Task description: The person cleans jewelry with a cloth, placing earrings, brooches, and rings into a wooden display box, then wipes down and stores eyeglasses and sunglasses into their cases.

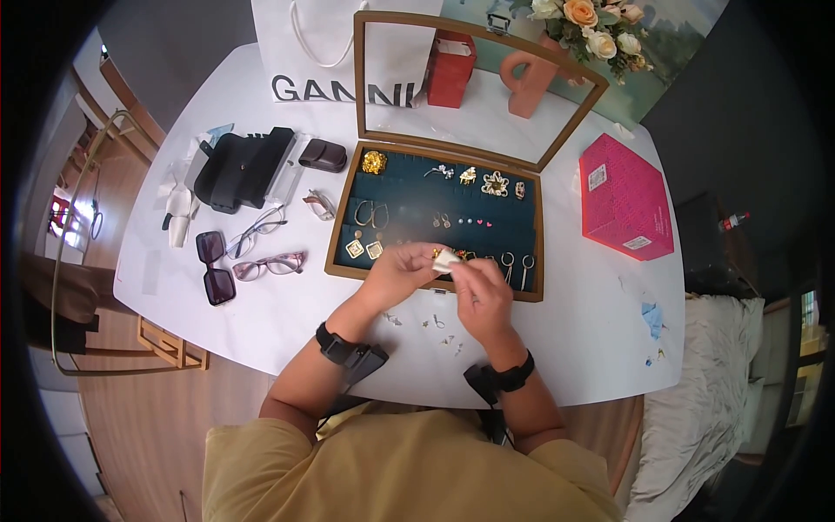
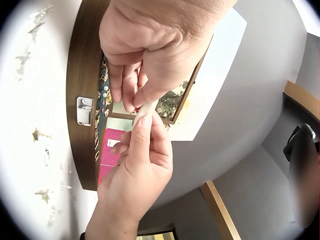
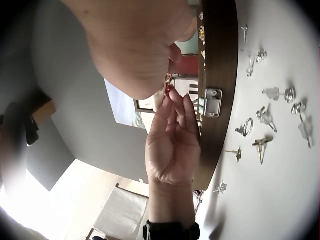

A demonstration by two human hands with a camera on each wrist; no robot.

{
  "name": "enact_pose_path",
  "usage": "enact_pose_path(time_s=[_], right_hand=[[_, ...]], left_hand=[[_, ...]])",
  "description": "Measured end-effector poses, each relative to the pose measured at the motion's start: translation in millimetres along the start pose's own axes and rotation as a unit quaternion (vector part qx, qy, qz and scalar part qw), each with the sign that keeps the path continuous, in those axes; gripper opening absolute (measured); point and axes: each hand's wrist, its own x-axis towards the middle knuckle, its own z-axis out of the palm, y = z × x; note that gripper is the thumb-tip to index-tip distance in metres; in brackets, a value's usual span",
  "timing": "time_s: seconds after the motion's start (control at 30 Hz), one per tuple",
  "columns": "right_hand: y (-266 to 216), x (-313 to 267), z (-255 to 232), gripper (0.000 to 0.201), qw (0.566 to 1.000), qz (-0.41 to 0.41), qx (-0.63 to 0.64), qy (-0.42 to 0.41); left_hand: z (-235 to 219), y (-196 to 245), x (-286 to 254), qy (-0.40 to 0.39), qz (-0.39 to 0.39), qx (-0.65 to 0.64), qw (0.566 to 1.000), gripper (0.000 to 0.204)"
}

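Observation:
Over the front edge of the jewelry box (image 1: 535,291), both hands meet at a small white cloth (image 1: 447,261). My right hand (image 1: 484,296) pinches the cloth between thumb and fingers. My left hand (image 1: 400,274) pinches a small red and gold piece of jewelry (image 3: 169,86), mostly hidden by fingers and cloth; its exact kind I cannot tell. In the left wrist view the right thumb presses on the cloth (image 2: 146,110). Below the hands, several small stud earrings (image 3: 266,120) and a silver ring-like piece (image 3: 244,127) lie on the white table (image 1: 557,348).
The box's glass lid (image 1: 570,143) stands raised. Inside are brooches (image 1: 495,184) and earrings (image 1: 356,249). Sunglasses (image 1: 219,287), eyeglasses (image 1: 270,265) and black cases (image 1: 248,170) lie left. A pink box (image 1: 626,200) sits right; a white paper bag (image 1: 304,52) stands behind.

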Motion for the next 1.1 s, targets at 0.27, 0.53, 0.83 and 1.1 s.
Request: enact_pose_path(time_s=[0.27,0.53,0.83,1.1], right_hand=[[1,-1,0,0.014,1.0,0.009,-0.002,0.005],[29,2,-6,0.012,0.984,0.127,-0.022,0.12],[38,-4,-3,0.012,0.976,0.154,0.027,0.148],[40,-6,-3,0.012,0.976,0.147,0.059,0.148]], left_hand=[[1,1,0,0.005,0.009,-0.005,1.0,0.031],[0,8,-1,0.013,-0.026,0.046,0.999,0.024],[-17,32,14,0.11,0.047,0.178,0.977,0.015],[-77,72,99,0.127,0.11,0.577,0.799,0.017]])
